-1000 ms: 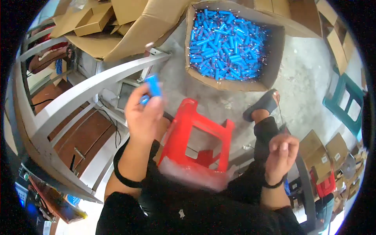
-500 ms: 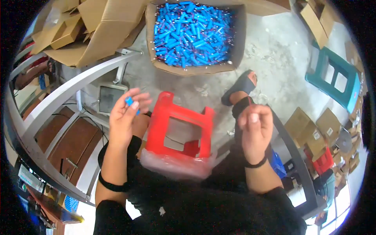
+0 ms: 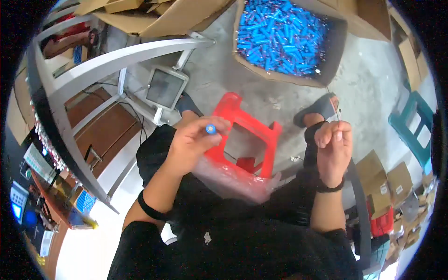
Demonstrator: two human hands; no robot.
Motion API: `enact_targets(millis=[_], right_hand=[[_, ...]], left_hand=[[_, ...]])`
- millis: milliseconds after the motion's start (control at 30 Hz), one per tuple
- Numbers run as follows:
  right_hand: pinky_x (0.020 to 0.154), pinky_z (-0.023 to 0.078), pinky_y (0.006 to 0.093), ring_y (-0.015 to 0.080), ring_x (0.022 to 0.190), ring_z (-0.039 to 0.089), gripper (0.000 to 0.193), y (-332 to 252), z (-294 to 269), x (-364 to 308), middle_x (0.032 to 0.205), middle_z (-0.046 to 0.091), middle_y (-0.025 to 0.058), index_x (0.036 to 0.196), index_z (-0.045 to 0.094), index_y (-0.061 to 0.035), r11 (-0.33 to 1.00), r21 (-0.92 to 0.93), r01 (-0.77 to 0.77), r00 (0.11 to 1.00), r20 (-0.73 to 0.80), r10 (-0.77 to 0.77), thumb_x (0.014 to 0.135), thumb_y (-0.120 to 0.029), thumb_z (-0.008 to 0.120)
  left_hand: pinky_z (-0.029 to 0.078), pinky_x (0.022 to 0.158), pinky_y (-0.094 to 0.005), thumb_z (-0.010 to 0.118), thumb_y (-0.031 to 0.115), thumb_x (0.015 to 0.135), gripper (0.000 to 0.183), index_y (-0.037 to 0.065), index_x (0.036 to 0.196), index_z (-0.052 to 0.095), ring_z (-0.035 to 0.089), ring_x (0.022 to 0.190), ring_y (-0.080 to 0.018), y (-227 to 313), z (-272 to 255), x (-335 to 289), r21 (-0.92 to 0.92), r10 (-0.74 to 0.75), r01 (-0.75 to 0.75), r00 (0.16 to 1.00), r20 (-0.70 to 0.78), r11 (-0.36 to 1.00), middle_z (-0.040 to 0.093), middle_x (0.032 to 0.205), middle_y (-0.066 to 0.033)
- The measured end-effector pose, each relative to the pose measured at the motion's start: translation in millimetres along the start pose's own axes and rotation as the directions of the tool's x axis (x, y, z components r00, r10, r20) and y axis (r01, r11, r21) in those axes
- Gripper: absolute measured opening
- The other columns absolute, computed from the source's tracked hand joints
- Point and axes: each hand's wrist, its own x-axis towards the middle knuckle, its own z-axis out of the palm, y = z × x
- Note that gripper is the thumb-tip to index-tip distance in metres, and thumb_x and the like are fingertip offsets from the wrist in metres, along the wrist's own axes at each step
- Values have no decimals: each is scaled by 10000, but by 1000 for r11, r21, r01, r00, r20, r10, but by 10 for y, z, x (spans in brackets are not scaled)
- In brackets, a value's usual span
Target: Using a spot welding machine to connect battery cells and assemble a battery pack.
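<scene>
My left hand is closed around a blue cylindrical battery cell, its round end turned up toward me. The hand hovers over the left edge of a red plastic stool, between my knees. To the right, my right hand is raised, with thumb and fingertips pinched on thin wires, one reddish and others dark, sticking up above the fingers. Whether the wires join anything is hidden. Beyond the stool, a cardboard box holds a heap of similar blue cells with thin leads.
Clear plastic film covers the stool's near side. A grey metal frame and a floodlight stand at left. A teal stool and opened cartons are at right. A large carton lies at the far left.
The whole view has swung, so the scene sits farther right. My left hand has come over the stool with the cell's end turned up. Wires now show clearly above my right fingers.
</scene>
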Motion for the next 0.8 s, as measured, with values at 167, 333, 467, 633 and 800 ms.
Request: enact_targets(millis=[167, 333, 467, 633, 800], right_hand=[[651, 355, 258, 122, 694, 424, 111, 52, 86, 134, 753, 464, 19, 981, 495, -47, 996, -82, -31, 999, -9, 31, 975, -158, 499], [645, 372, 227, 88, 689, 456, 96, -39, -135, 326, 758, 532, 3, 959, 531, -68, 955, -261, -143, 990, -22, 142, 975, -163, 523], [619, 355, 204, 57, 668, 442, 121, 51, 166, 506, 758, 551, -8, 946, 540, -84, 910, -406, -78, 995, -85, 47, 978, -201, 532], [601, 350, 207, 63, 659, 444, 132, -495, 830, 326, 751, 548, -6, 945, 531, -71, 861, -505, 59, 995, 100, -9, 975, -200, 535], [598, 362, 213, 64, 656, 448, 126, -816, 1129, 150, 744, 549, -6, 933, 526, -68, 841, -527, 123, 981, 192, -24, 977, -186, 524]], left_hand=[[434, 887, -346, 679, -5, 780, 262, 10, 1041, 667, 568, 967, -223, 263, -131, -216, 344, 156, -155, 987, 25, 926, 605, 1029, -92], [471, 828, -326, 657, 175, 858, 276, 21, 1086, 639, 607, 928, -213, 471, -60, -792, 525, -196, 168, 981, -2, 834, 638, 985, -92], [476, 842, -339, 615, 290, 902, 349, 57, 1162, 628, 614, 943, -248, 478, -453, -1766, 622, -226, 171, 974, 9, 764, 637, 1005, -104], [474, 828, -310, 640, 266, 902, 319, 109, 1180, 640, 615, 912, -197, 413, -852, -2887, 535, -111, 247, 955, -273, 808, 638, 1015, -103], [497, 817, -331, 657, 232, 879, 312, 94, 1159, 646, 644, 927, -222, 218, -1112, -3308, 449, -26, 219, 917, -398, 866, 655, 1045, -133]])
